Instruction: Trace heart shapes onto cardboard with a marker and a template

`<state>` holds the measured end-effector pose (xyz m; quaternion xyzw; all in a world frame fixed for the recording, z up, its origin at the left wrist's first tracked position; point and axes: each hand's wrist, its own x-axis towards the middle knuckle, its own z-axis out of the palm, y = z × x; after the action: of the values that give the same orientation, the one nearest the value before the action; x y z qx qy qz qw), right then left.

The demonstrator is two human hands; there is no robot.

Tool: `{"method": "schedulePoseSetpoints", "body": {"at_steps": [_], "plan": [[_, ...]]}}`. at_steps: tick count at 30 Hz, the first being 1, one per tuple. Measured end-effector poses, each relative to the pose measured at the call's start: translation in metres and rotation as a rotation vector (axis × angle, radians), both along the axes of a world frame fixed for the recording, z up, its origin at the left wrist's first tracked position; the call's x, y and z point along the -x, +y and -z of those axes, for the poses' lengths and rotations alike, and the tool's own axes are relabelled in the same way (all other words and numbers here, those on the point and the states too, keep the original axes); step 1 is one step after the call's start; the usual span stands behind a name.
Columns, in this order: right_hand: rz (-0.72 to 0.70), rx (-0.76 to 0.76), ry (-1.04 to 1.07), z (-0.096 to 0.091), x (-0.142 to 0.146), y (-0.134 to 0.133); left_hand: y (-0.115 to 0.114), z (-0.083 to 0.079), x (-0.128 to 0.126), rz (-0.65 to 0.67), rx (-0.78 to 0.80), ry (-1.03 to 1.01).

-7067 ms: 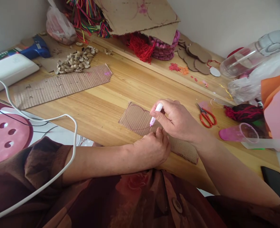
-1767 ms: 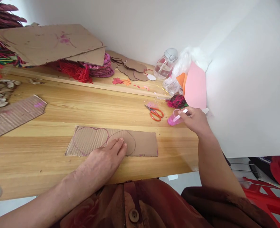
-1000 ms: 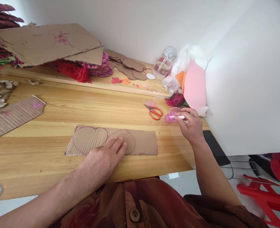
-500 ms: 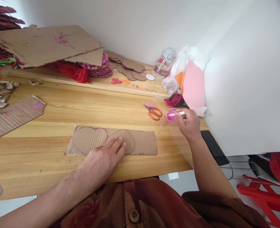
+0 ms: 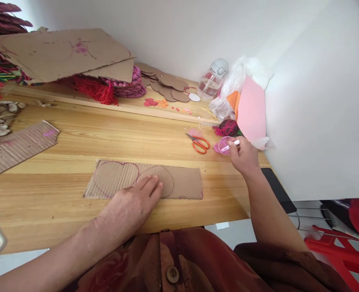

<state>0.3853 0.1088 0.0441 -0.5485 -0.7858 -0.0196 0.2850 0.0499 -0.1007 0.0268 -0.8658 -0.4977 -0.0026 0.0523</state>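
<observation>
My left hand lies flat, fingers stretched, on a heart-shaped cardboard cutout. Beneath the cutout is a corrugated cardboard strip, whose left part bears a purple heart outline. My right hand is closed on a white pen-like stick. Its lower end is in a small clear dish with pink liquid, which looks tilted. Left of the dish lie orange-handled scissors, blades slightly apart.
Behind the scissors runs a wooden ledge with brown cutouts and a water bottle. Yarn and pink sheets are at the right. Another cardboard piece lies left; a black phone sits by the right edge.
The small dish has tipped, its rim now raised around the stick. My right hand has shifted slightly with the stick. My left hand stays on the heart cutout.
</observation>
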Motion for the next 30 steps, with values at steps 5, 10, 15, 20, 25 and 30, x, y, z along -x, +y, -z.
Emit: {"method": "schedulePoseSetpoints", "body": {"at_steps": [5, 10, 15, 20, 25, 30], "plan": [[0.033, 0.021, 0.022, -0.002, -0.002, 0.004, 0.001, -0.006, -0.003, -0.013, 0.073, 0.058], [0.138, 0.082, 0.125, -0.005, -0.007, 0.015, 0.0, -0.012, -0.007, -0.023, 0.153, 0.084], [0.143, 0.13, 0.188, -0.012, -0.004, 0.02, -0.001, -0.008, -0.007, -0.038, 0.121, 0.043], [0.187, 0.051, 0.184, -0.043, 0.0, 0.006, -0.002, -0.006, -0.006, -0.029, 0.105, 0.043], [0.088, -0.094, 0.281, -0.067, 0.024, -0.018, -0.001, -0.008, -0.006, 0.002, 0.106, 0.062], [-0.31, 0.17, 0.479, -0.045, 0.094, -0.047, -0.001, -0.009, -0.007, 0.005, 0.061, 0.095]]}}
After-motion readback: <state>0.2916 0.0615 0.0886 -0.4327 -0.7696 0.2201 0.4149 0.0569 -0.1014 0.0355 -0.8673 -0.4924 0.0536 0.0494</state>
